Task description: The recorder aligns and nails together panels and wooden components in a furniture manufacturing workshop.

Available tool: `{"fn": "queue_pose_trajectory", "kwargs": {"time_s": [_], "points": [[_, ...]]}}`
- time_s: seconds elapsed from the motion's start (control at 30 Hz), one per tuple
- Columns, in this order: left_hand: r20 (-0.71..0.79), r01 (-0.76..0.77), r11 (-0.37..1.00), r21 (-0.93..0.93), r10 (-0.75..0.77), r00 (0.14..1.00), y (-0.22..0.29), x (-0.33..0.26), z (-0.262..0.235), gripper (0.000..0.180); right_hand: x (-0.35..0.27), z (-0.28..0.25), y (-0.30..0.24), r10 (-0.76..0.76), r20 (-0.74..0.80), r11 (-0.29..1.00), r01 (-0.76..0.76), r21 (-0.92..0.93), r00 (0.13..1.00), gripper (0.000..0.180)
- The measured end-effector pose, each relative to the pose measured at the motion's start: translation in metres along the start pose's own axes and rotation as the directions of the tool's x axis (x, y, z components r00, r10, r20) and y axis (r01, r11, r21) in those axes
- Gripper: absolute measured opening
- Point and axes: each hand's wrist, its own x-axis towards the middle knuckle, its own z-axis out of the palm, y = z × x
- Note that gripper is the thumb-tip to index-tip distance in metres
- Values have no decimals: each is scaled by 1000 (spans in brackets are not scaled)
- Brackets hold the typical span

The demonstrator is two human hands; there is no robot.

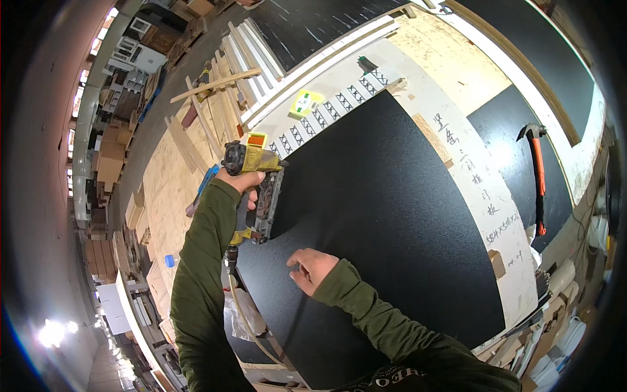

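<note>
My left hand [239, 181] grips a worn yellow and black pneumatic nail gun [256, 189], held against the left edge of a large black panel [385, 215]. An air hose [245, 313] trails down from the gun's handle. My right hand [311, 268] rests flat on the black panel just right of and below the gun, fingers slightly curled and holding nothing. Both forearms wear dark green sleeves.
The panel lies on a pale work table [483, 196] with handwriting on it. A hammer with an orange handle [538, 176] lies on another black board at right. White strips and wooden battens [222, 85] lie at upper left. Offcuts crowd the lower right.
</note>
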Motion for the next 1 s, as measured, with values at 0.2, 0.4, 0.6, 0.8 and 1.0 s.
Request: {"fn": "queue_pose_trajectory", "kwargs": {"time_s": [0.2,0.4,0.6,0.8,1.0], "points": [[-13,22,999,36,-21,1000,-2,1,-2,29,0,1,-1,-13,13,1000,13,-18,1000,19],[-28,45,998,45,-44,999,4,-1,1,30,0,1,0,-11,15,999,12,-30,1000,20],[-26,14,999,46,-13,1000,8,-11,3,32,0,1,-3,5,22,1000,-4,-24,1000,19],[-24,-11,1000,-5,11,1000,20,-9,9,33,0,-1,-3,2,27,1000,-1,-28,1000,19],[77,-13,999,45,10,997,16,7,8,38,0,2,1,-17,30,1000,18,-21,999,21]]}}
